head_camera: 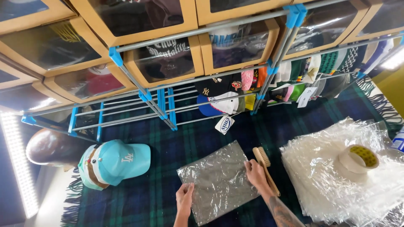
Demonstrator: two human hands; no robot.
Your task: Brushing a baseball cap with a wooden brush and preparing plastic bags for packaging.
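Note:
A clear plastic bag (216, 180) with something flat and grey inside lies on the dark plaid blanket (168, 147). My left hand (184, 199) rests on the bag's lower left corner, fingers flat. My right hand (255, 173) presses the bag's right edge, fingers spread. Just right of that hand lies a wooden brush (265, 168), partly under my wrist. Neither hand grips anything.
A light blue cap (114, 162) sits at the left. A stack of clear plastic bags (336, 185) lies at the right with a tape roll (358, 159) on it. A metal rack (168, 105) holds cardboard window boxes (164, 59) and several caps (235, 90).

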